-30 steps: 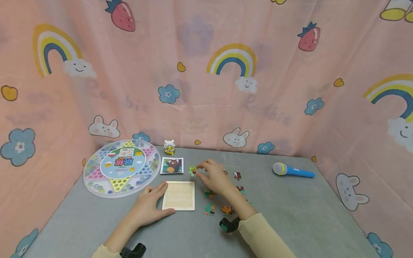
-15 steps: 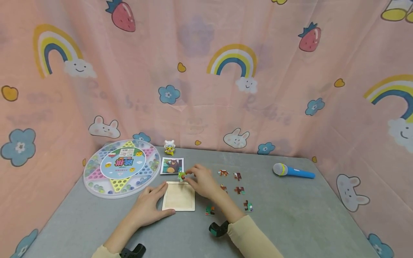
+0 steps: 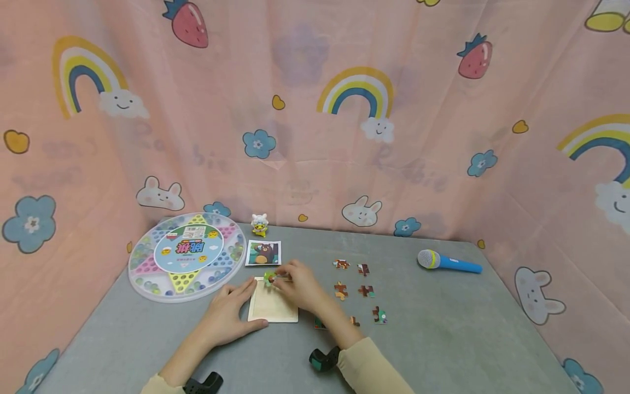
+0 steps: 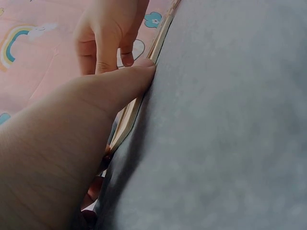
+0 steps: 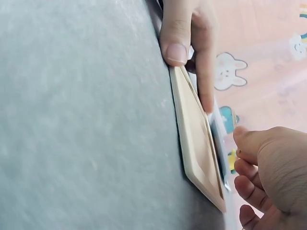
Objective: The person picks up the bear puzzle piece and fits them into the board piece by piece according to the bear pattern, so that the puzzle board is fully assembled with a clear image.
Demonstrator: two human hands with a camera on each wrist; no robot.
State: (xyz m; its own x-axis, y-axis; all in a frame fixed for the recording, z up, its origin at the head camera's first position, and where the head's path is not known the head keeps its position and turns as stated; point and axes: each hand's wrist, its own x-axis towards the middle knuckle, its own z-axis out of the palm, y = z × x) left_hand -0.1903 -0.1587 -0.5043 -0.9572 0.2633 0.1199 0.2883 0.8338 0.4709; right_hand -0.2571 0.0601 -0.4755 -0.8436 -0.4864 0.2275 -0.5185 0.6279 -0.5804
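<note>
The right hand (image 3: 297, 285) is nearly closed, thumb and forefinger pinching a small green-and-brown jigsaw piece (image 3: 269, 278) with an irregular outline, at the far edge of a square, pale wooden tray (image 3: 273, 306) with a low raised rim. Whether the piece touches the wood cannot be told. The left hand (image 3: 227, 314) is spread wide and fairly straight, the thumb on the tray's near rim and the fingertips at its far left corner (the wrist views show the thumb lying flat along the edge). Each wrist carries a black device below a cream sleeve (image 3: 372, 368). To the right, loose knobbed jigsaw pieces (image 3: 340, 290) in brown, orange and green lie apart, some partly behind the right forearm. Beyond the tray lies a white-bordered bear picture (image 3: 263, 253), with a little white-and-yellow figurine (image 3: 259, 225) behind it. A round, glossy game board (image 3: 188, 247) sits left, a blue plastic-looking microphone (image 3: 449, 262) far right, all on a mottled grey tabletop (image 3: 433, 317) before a creased pink curtain (image 3: 300, 164).
</note>
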